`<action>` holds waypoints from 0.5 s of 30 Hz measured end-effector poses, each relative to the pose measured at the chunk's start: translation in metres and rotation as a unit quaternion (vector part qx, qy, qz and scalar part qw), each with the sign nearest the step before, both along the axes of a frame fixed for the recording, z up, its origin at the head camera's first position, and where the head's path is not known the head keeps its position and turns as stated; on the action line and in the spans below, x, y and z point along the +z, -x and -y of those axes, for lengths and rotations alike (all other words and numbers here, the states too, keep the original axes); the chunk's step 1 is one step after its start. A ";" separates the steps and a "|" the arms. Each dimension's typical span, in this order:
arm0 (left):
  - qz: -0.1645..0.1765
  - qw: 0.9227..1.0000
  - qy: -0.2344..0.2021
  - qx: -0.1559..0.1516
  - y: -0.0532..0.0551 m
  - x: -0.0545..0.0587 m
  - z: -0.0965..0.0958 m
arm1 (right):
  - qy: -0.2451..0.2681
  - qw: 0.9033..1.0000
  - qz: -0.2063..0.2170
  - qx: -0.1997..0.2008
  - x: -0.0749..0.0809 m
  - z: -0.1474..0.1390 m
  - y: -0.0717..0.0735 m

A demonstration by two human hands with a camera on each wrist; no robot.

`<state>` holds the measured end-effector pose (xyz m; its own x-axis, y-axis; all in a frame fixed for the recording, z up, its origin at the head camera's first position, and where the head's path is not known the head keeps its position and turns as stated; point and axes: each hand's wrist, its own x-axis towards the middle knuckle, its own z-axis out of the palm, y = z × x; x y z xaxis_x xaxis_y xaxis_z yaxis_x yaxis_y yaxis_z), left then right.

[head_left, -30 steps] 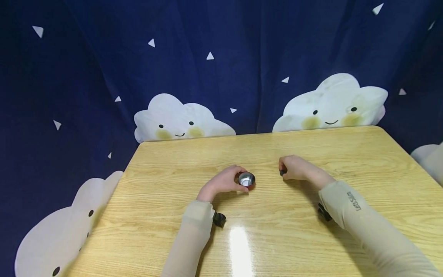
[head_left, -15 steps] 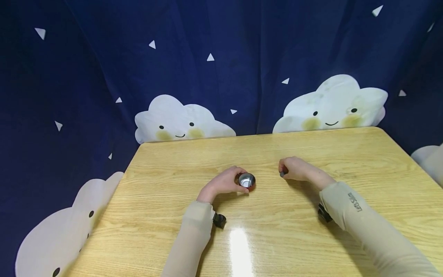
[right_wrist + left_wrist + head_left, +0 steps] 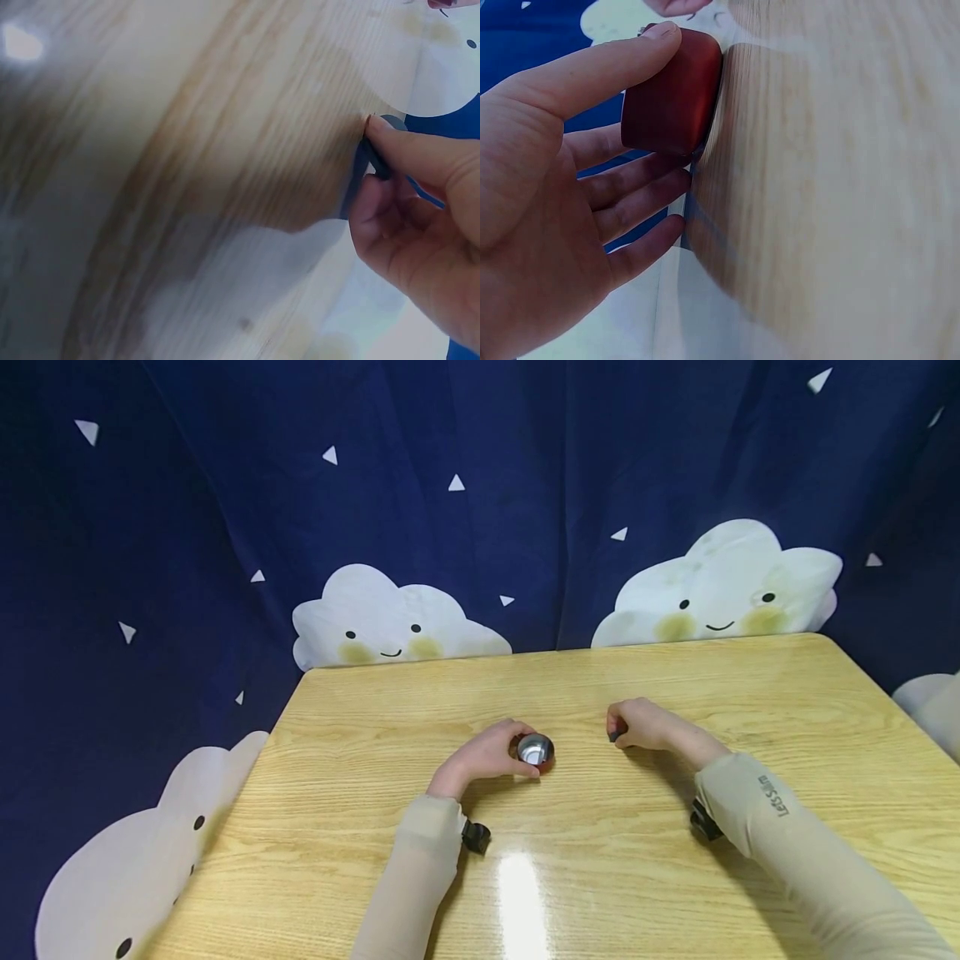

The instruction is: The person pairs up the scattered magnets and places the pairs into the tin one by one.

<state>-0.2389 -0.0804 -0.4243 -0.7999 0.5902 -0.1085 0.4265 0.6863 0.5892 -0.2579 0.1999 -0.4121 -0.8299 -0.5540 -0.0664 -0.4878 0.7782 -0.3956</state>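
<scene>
My left hand (image 3: pixel 489 752) grips a small red cup (image 3: pixel 536 750) with a shiny metal inside, its mouth facing up on the table. Seen from the left wrist, the thumb lies along the near side of the red wall (image 3: pixel 676 97), and the other fingers reach round behind and below. Farther right, my right hand (image 3: pixel 637 724) pinches a small, thin, dark piece (image 3: pixel 377 159) between thumb and curled fingers, low over the wood. Fingers hide much of that piece, and I cannot tell what it is.
Both hands are over a light wooden table (image 3: pixel 585 860) with a bright light reflection near its front. A dark blue curtain (image 3: pixel 525 485) with white clouds and small triangles hangs behind the table's far edge. Each wrist wears a black camera (image 3: pixel 476 837).
The dark piece in my right hand looked lighter half a second ago and is darker now, and that hand has shifted very slightly right. My left hand and the cup stay in place.
</scene>
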 end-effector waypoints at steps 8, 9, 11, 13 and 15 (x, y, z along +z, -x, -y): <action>0.000 1.000 0.002 -0.001 0.000 0.001 0.000 | 0.001 1.000 0.015 0.004 0.003 0.001 0.000; 0.000 1.000 0.001 -0.001 0.000 0.001 0.000 | 0.002 1.000 0.016 0.006 0.003 0.001 0.000; 0.001 1.000 0.001 -0.001 0.000 0.002 0.000 | 0.005 1.000 0.019 0.007 0.003 0.001 0.001; 0.001 1.000 0.001 -0.001 0.000 0.002 -0.001 | 0.007 1.000 0.024 0.004 0.003 0.001 0.001; 0.001 1.000 0.001 -0.001 0.000 0.002 -0.001 | 0.007 1.000 0.025 0.002 0.002 0.001 0.001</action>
<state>-0.2387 -0.0798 -0.4226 -0.7982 0.5921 -0.1108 0.4276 0.6865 0.5882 -0.2586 0.1985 -0.4097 -0.8236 -0.5584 -0.0991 -0.4703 0.7702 -0.4309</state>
